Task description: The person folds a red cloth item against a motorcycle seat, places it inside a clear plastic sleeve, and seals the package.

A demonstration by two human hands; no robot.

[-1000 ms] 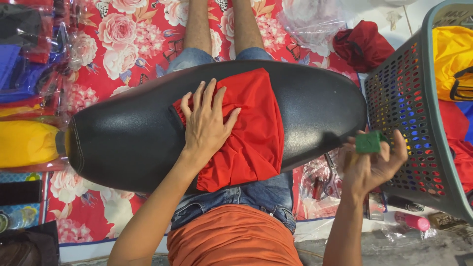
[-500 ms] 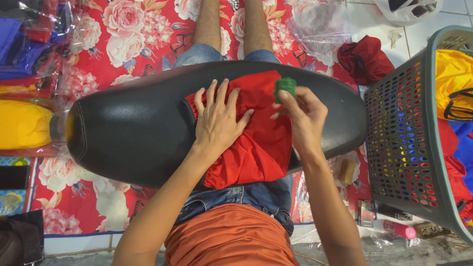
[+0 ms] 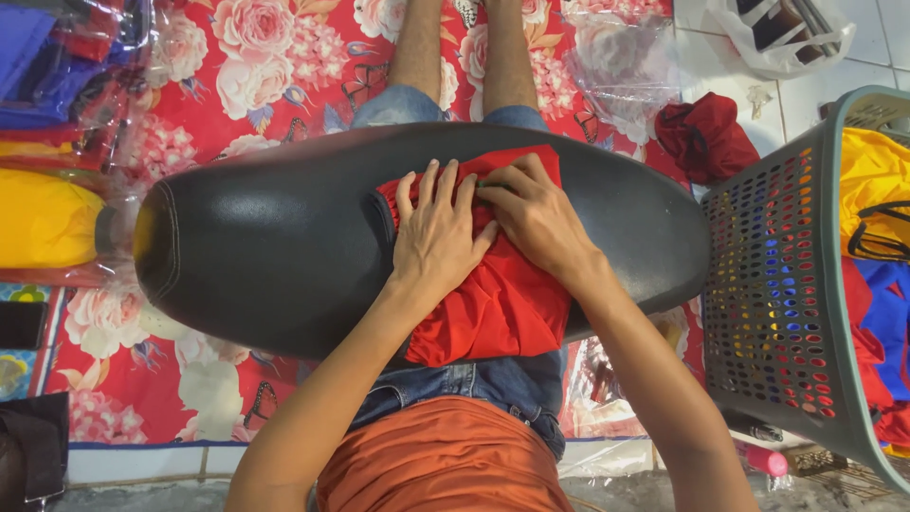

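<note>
Left hand (image 3: 438,237) flat, palm down, fingers (image 3: 428,188) spread over the far part of a red cloth (image 3: 502,303). Right hand (image 3: 538,216) beside it, touching, fingers (image 3: 502,186) bent and drawn together, pinching at the far edge of the cloth; a sliver of something green (image 3: 485,183) just showing under those fingertips, too hidden to tell more. Both forearms reaching in from the near edge.

Red cloth draped across a black padded seat (image 3: 275,256), long and rounded, lying left to right across the lap; near end of the cloth hanging off the near side of the seat over blue denim shorts (image 3: 493,384). Orange shirt (image 3: 441,460) nearest of all. Bare legs (image 3: 417,47) stretching away beyond the seat.

Beneath everything, a red mat with large flower prints (image 3: 246,57) on the floor. At far left, clear plastic bags holding yellow fabric (image 3: 47,218) and blue fabric (image 3: 43,57). At right, close to the end of the seat, a grey perforated laundry basket (image 3: 773,284) with yellow, blue and red garments inside. Far of the basket, a crumpled dark red garment (image 3: 706,137) on the white tiles, with a clear plastic bag (image 3: 621,71) just left of it and a white bag (image 3: 777,33) farther off.
</note>
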